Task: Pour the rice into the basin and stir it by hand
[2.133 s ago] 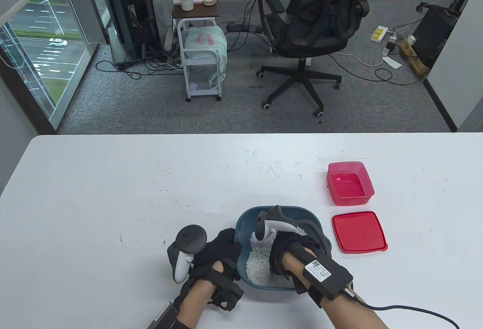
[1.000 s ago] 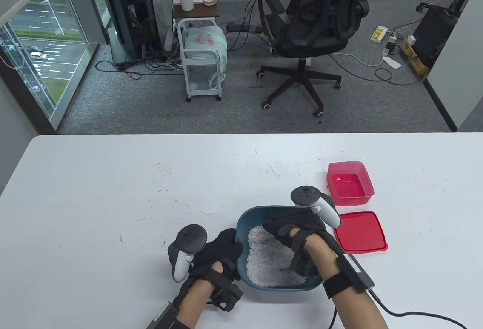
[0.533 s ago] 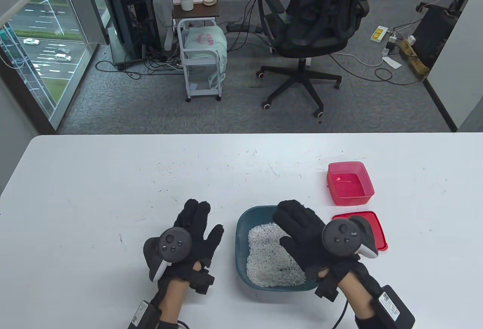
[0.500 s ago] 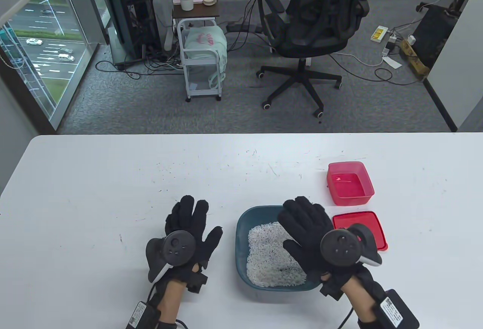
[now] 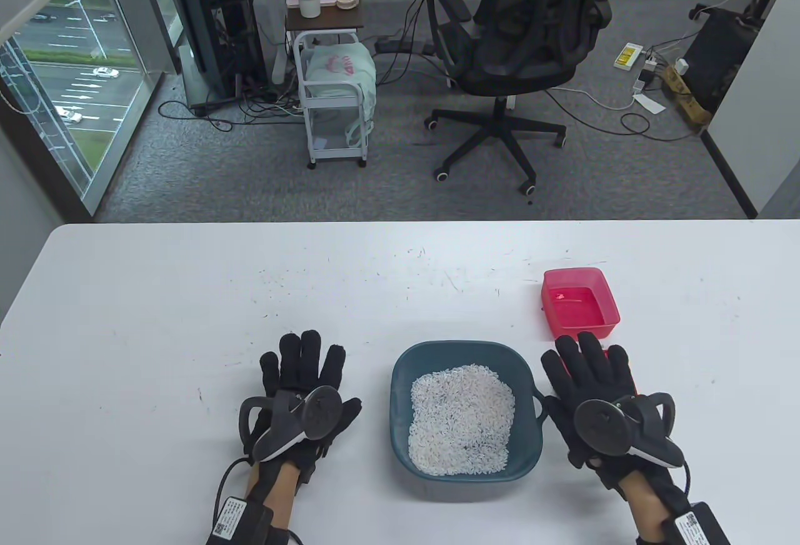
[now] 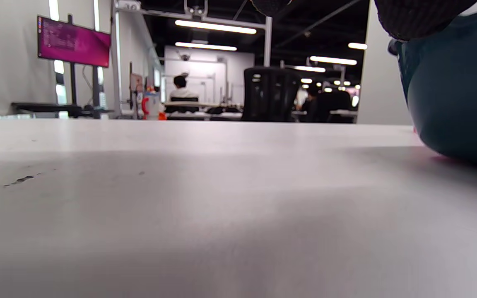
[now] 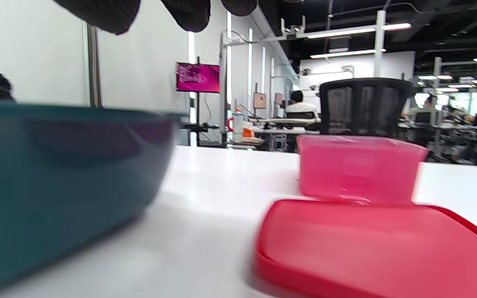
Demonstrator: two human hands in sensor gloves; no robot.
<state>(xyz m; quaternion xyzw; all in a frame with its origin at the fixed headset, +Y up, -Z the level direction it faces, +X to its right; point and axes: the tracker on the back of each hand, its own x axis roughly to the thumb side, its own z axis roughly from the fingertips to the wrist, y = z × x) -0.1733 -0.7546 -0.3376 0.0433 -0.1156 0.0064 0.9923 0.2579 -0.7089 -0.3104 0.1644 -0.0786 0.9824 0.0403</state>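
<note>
A teal basin (image 5: 400, 382) stands near the table's front edge with a heap of white rice (image 5: 461, 417) in it. My left hand (image 5: 303, 370) lies flat on the table left of the basin, fingers straight and spread, holding nothing. To the basin's right my right hand (image 5: 586, 370) lies flat, fingers straight, over the red lid (image 7: 371, 244). The basin's wall (image 6: 454, 91) fills the right of the left wrist view and the left of the right wrist view (image 7: 56, 178). An empty pink box (image 5: 580, 302) (image 7: 358, 167) stands beyond the right hand.
White table (image 5: 250, 295) with scuff marks stretches to the left and far side. Beyond its far edge are an office chair (image 5: 519, 39) and a small white cart (image 5: 334, 95) on the floor.
The right hand came out of the rice and moved right onto the lid. The left hand let go of the basin's rim and flattened on the table. The rice lies more evenly.
</note>
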